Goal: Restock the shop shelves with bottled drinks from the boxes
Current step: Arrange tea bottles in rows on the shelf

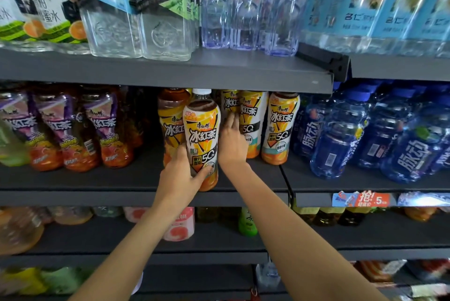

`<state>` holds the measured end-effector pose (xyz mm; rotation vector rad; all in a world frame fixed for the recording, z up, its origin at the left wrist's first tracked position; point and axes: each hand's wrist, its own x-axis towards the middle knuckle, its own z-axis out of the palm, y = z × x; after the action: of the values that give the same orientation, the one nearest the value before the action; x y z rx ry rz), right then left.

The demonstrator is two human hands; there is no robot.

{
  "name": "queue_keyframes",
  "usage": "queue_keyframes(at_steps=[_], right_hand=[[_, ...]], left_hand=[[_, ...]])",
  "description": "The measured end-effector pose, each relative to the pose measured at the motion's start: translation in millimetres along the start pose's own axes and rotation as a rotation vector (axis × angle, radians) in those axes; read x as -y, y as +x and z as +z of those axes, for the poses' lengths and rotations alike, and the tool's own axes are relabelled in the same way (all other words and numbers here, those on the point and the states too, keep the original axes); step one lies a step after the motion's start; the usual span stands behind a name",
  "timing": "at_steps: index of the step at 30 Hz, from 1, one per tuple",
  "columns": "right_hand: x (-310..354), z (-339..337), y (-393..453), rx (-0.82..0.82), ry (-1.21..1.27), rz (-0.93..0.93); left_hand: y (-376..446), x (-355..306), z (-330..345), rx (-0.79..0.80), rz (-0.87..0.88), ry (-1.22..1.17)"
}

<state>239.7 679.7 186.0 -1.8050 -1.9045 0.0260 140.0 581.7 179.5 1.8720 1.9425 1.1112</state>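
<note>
The left hand point(179, 179) wraps a white-capped yellow iced-tea bottle point(202, 140) low on its body, thumb across the front of the label and fingers curled behind. The bottle is upright at the front lip of the middle shelf point(136, 179); whether its base rests on the shelf is hard to tell. The low grip probably lets the cap pass under the shelf above. At the bottle's 3 o'clock, the right hand point(231, 142) reaches deeper with fingers straight, touching a bottle farther back in the row point(230, 103); it holds nothing and looks to be nudging stock aside or steadying it to open a slot. Farther toward 3 o'clock stand two matching tea bottles point(280, 128), and at 9 o'clock an amber one point(170, 118), so the held bottle is going in among its own kind. Past that, at 9 o'clock, stand purple-labelled teas point(73, 130), and at far 3 o'clock blue drinks point(365, 135). The upper shelf point(170, 69) at 12 o'clock carries soda water point(151, 8) and clear bottles point(243, 8). No boxes are in view.
</note>
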Motion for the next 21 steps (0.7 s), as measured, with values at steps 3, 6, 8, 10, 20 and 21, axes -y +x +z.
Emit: queue_keyframes(at_steps=[3, 6, 8, 10, 20, 21], right_hand=[[4.1, 6.7, 2.5, 0.015, 0.067, 0.065], [3.8, 10.7, 7.3, 0.017, 0.094, 0.083], [4.3, 14.2, 11.6, 0.026, 0.106, 0.093], [5.6, 18.6, 15.4, 0.035, 0.152, 0.142], [6.6, 27.8, 30.0, 0.020, 0.309, 0.251], [6.1, 28.0, 30.9, 0.015, 0.298, 0.246]], left_hand=[[2.5, 3.2, -2.6, -0.012, -0.013, -0.005], [3.1, 5.7, -2.8, -0.011, -0.008, -0.027], [2.6, 7.6, -3.0, -0.011, -0.004, -0.042], [3.2, 10.2, -2.8, -0.010, -0.002, -0.058], [3.0, 14.8, -2.7, -0.002, 0.042, -0.116], [3.0, 15.2, -2.8, 0.001, 0.045, -0.119]])
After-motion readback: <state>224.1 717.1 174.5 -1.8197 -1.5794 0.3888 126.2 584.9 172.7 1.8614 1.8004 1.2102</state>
